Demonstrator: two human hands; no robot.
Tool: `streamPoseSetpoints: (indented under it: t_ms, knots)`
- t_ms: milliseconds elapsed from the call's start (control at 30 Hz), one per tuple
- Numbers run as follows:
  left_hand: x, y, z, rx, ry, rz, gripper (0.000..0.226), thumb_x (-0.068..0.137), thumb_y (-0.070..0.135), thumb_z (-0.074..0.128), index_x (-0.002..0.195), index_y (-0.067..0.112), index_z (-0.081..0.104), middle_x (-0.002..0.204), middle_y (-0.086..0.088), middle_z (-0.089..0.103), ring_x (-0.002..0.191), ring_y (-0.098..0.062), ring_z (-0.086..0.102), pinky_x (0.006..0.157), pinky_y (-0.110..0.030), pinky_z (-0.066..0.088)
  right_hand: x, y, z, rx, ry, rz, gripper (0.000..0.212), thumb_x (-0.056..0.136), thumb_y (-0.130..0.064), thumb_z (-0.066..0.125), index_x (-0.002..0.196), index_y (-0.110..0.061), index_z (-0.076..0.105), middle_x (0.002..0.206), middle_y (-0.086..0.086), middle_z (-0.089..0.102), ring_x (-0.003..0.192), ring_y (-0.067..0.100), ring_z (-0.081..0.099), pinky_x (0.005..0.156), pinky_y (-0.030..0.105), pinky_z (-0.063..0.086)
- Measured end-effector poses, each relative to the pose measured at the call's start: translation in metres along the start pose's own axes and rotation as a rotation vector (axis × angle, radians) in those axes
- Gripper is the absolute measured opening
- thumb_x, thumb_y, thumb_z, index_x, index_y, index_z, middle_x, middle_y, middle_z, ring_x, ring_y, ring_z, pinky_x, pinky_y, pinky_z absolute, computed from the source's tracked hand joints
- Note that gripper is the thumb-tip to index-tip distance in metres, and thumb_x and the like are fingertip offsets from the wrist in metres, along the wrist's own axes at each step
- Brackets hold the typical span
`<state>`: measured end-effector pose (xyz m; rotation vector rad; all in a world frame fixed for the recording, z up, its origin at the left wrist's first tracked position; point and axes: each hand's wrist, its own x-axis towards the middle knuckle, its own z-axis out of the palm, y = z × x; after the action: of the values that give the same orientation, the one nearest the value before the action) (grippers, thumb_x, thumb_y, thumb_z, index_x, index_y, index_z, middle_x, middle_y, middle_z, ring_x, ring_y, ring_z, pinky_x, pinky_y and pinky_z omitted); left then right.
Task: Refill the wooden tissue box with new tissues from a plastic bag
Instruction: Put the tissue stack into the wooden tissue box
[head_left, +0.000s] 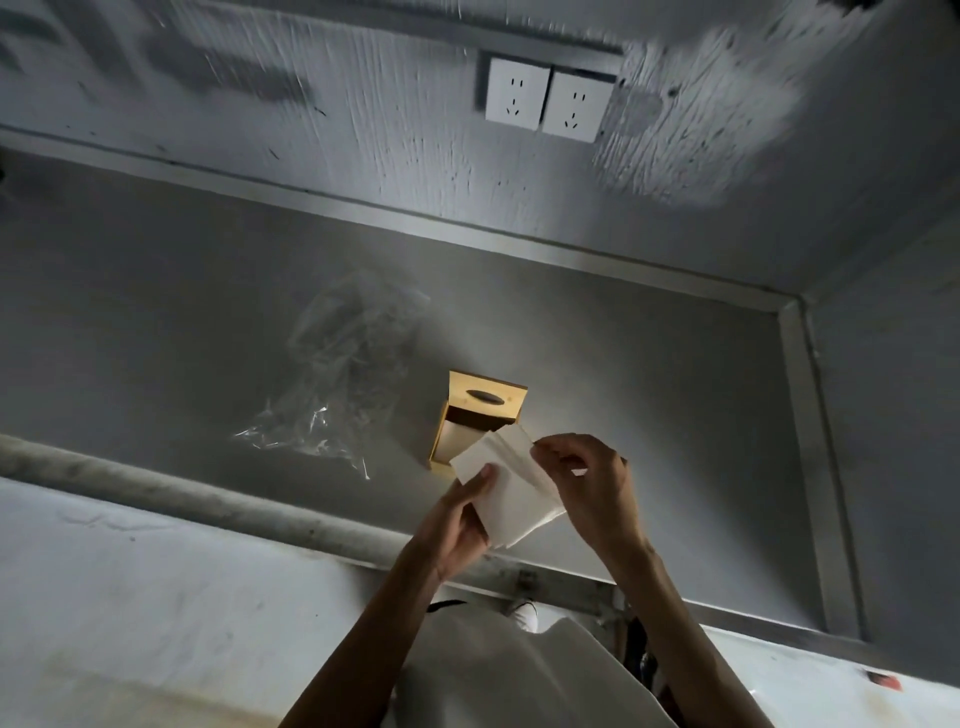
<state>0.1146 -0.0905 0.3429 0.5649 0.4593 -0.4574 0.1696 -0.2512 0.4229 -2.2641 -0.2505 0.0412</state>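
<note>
A small wooden tissue box (480, 405) lies on the grey metal counter (156, 322), its open side facing me and its oval-slotted face turned away. Just in front of it I hold a white stack of tissues (511, 493). My left hand (457, 519) grips the stack from below and the left, thumb on top. My right hand (587, 483) pinches the stack's upper right corner. A crumpled clear plastic bag (337, 379) lies flat on the counter to the left of the box.
Two white wall sockets (548, 98) sit on the back wall above the counter. A raised metal rim (810, 441) borders the counter on the right and along the back. A rounded front edge (182, 499) runs below the bag.
</note>
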Motion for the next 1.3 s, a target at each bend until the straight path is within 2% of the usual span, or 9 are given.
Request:
streamPoseSetpoints:
  t_ms: [300,600,700,800,867,967,1067,1167,1300]
  knots:
    - [-0.002,0.029,-0.006,0.012,-0.045,-0.01,0.063,0.086,0.029,0.069,0.141,0.011,0.043,0.131,-0.021,0.059,0.124,-0.041,0.055,0.09,-0.049,0.054,0.017,-0.01,-0.033,0.208,0.441,0.176,0.004,0.096,-0.02,0.055,0.097,-0.02,0.059,0.08,-0.014,0.059,0.065,-0.012,0.056,0.05,0.004,0.04]
    - [-0.001,0.04,-0.006,0.128,0.003,-0.026,0.077,0.08,0.076,0.046,0.137,0.025,0.051,0.136,-0.014,0.058,0.123,-0.031,0.059,0.091,-0.043,0.053,-0.008,-0.029,0.052,0.029,0.147,0.158,0.008,0.098,-0.019,0.054,0.101,-0.014,0.06,0.085,-0.003,0.065,0.07,0.0,0.064,0.055,0.016,0.054]
    - [-0.005,0.04,-0.004,0.223,0.018,-0.004,0.078,0.073,0.072,0.061,0.133,0.024,0.054,0.129,-0.015,0.063,0.12,-0.032,0.061,0.089,-0.042,0.055,-0.012,-0.029,0.063,-0.091,0.166,0.117,0.012,0.097,-0.02,0.055,0.107,-0.015,0.059,0.095,0.004,0.069,0.08,0.017,0.065,0.063,0.035,0.059]
    - [-0.008,0.04,-0.006,0.281,0.05,0.094,0.059,0.083,0.049,0.067,0.134,0.025,0.051,0.13,-0.017,0.06,0.123,-0.038,0.055,0.09,-0.047,0.054,-0.009,-0.023,0.06,-0.261,0.196,0.064,0.034,0.098,-0.032,0.051,0.13,-0.021,0.056,0.129,-0.001,0.061,0.117,0.017,0.051,0.094,0.034,0.048]
    - [-0.009,0.042,-0.007,0.282,0.022,0.111,0.055,0.086,0.046,0.064,0.136,0.026,0.049,0.132,-0.017,0.059,0.122,-0.036,0.057,0.09,-0.048,0.054,-0.009,-0.029,0.059,-0.062,0.075,0.113,0.045,0.1,-0.042,0.038,0.143,-0.03,0.042,0.146,-0.007,0.047,0.134,0.012,0.04,0.109,0.037,0.04]
    - [-0.009,0.039,-0.009,0.291,0.014,0.158,0.051,0.087,0.044,0.063,0.134,0.025,0.053,0.129,-0.016,0.061,0.12,-0.037,0.059,0.089,-0.051,0.055,-0.017,-0.039,0.074,0.517,-0.21,0.173,0.036,0.099,-0.049,0.031,0.133,-0.057,0.039,0.133,-0.027,0.055,0.122,-0.001,0.055,0.099,0.03,0.052]
    - [-0.007,0.037,-0.006,0.396,0.092,0.211,0.073,0.074,0.052,0.075,0.134,0.017,0.052,0.128,-0.02,0.061,0.116,-0.038,0.06,0.093,-0.056,0.053,-0.021,-0.036,0.09,0.56,-0.102,0.287,0.073,0.082,-0.079,0.033,0.147,-0.046,0.021,0.155,-0.012,0.034,0.136,0.009,0.042,0.109,0.034,0.041]
    - [-0.004,0.035,-0.008,0.512,0.217,0.315,0.107,0.046,0.07,0.081,0.123,0.001,0.054,0.108,-0.013,0.069,0.093,-0.02,0.072,0.084,-0.035,0.058,-0.02,-0.036,0.109,0.506,-0.173,0.322,0.068,0.094,-0.06,0.032,0.151,-0.024,0.023,0.154,0.012,0.033,0.141,0.029,0.036,0.112,0.054,0.037]
    - [0.004,0.032,-0.027,0.535,0.332,0.271,0.072,0.068,0.067,0.067,0.124,0.024,0.056,0.113,-0.003,0.071,0.097,-0.019,0.071,0.083,-0.042,0.06,-0.009,-0.016,0.107,0.64,-0.3,0.5,0.031,0.101,-0.035,0.041,0.132,-0.034,0.046,0.126,-0.006,0.062,0.119,0.013,0.06,0.093,0.028,0.055]
